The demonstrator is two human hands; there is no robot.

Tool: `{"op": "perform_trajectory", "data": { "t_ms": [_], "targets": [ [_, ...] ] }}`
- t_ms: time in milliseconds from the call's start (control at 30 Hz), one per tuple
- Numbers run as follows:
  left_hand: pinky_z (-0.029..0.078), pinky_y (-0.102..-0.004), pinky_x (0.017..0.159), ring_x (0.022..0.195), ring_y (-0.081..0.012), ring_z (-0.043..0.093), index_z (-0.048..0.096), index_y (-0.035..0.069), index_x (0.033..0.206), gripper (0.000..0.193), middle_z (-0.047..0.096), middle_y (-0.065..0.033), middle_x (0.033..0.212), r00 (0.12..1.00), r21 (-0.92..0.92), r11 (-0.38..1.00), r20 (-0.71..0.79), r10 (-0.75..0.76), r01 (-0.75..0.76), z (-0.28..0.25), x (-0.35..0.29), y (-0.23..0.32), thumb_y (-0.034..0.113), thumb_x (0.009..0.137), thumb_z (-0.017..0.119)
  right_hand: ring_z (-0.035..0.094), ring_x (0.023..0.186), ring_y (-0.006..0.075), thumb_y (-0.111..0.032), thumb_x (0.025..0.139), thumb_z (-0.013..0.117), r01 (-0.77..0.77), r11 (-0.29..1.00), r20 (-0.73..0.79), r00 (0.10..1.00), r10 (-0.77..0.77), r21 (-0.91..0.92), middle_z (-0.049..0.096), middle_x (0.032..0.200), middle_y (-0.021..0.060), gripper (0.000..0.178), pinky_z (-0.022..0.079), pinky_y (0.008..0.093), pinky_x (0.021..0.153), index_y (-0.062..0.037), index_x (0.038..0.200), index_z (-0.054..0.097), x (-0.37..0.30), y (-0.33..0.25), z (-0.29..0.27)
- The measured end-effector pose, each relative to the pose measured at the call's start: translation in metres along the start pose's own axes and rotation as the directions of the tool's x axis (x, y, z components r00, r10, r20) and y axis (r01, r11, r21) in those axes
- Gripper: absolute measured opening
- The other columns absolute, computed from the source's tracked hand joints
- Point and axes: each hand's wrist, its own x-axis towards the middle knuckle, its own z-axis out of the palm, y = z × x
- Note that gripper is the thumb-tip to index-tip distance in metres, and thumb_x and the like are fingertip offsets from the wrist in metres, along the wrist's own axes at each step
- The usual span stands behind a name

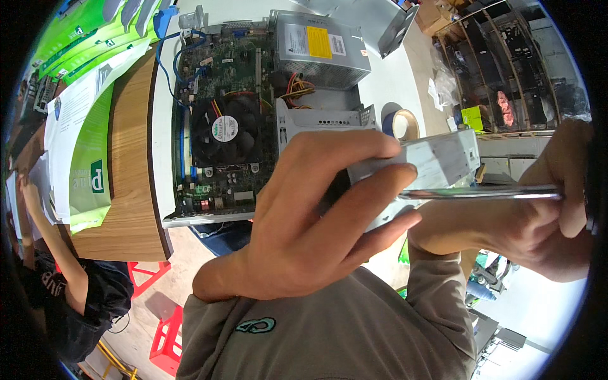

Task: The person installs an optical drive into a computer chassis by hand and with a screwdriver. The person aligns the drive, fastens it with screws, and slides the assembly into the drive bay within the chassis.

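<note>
Box (453, 149) is right of the case (209, 220), gripped by the fingers of your left hand (301, 225), likely to steady it; your right hand's (544, 209) fingers wrap the screwdriver (487, 192), likely to hold it level.

The left hand (304, 228) covers the left end of the silver metal box (446, 158) and part of the open computer case (209, 220); contact between the box and the tip of the steel tool (484, 192) cannot be confirmed. The right hand (544, 215) runs into the dark right rim — tool handle not visible. A co-worker (79, 291) is cut off at left; dark stacked items (522, 47) at upper right are too small to identify.
</note>
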Motion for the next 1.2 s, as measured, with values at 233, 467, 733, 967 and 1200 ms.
{"op": "perform_trajectory", "data": {
  "t_ms": [233,467,733,967,1200],
  "targets": [
    [0.056,-0.0358,0.082,0.102,-0.0258,0.065,0.073,0.003,0.105,0.05,0.062,-0.0147,0.117,0.998,-0.037,0.998,-0.047,0.04,-0.042,0.005,-0.001,-0.007,0.016,0.061,0.093,0.028,0.055,0.004,-0.017,0.097,0.06,-0.004,1.0,0.015,1.0,0.004,0.0,0.04,0.088,0.0044,0.028,0.023,0.0197,0.043,-0.0095,0.105,0.034,0.004,0.001,0.002],
    [0.056,-0.0352,0.08,0.102,-0.0258,0.065,0.073,0.003,0.104,0.05,0.063,-0.0158,0.117,0.996,-0.058,0.996,-0.058,0.062,-0.065,0.006,-0.004,-0.009,0.016,0.059,0.093,0.027,0.055,0.0041,-0.017,0.098,0.059,-0.005,1.0,0.027,1.0,0.005,-0.003,0.038,0.085,0.0035,0.027,0.022,0.0199,0.043,-0.0104,0.101,0.033,0.008,0.001,0.003],
    [0.056,-0.0357,0.081,0.101,-0.0262,0.065,0.073,0.002,0.105,0.051,0.063,-0.0161,0.116,0.998,-0.079,0.996,-0.046,0.045,-0.049,0.004,-0.004,-0.007,0.013,0.059,0.093,0.025,0.054,0.0042,-0.018,0.099,0.058,-0.013,1.0,0.034,0.999,0.013,0.002,0.036,0.083,0.0024,0.026,0.021,0.0201,0.042,-0.0115,0.098,0.032,0.011,0.001,0.004],
    [0.057,-0.0358,0.08,0.099,-0.0261,0.066,0.073,0.001,0.106,0.052,0.065,-0.0169,0.115,0.999,-0.105,0.994,-0.032,0.018,-0.022,0.002,-0.006,-0.006,0.014,0.06,0.093,0.024,0.053,0.0043,-0.018,0.099,0.056,-0.035,0.999,0.04,0.999,0.034,0.016,0.034,0.08,0.0014,0.026,0.021,0.0203,0.042,-0.0124,0.095,0.031,0.018,0.006,0.005],
    [0.058,-0.0357,0.077,0.095,-0.0269,0.068,0.073,0.0,0.106,0.052,0.066,-0.0184,0.114,0.999,-0.128,0.992,-0.045,0.017,-0.022,0.003,-0.006,-0.007,0.014,0.06,0.093,0.023,0.052,0.0044,-0.019,0.1,0.055,-0.064,0.998,0.044,0.997,0.064,0.012,0.033,0.078,0.0005,0.027,0.02,0.0205,0.042,-0.0133,0.092,0.03,0.026,0.017,0.003]
  ]
}}
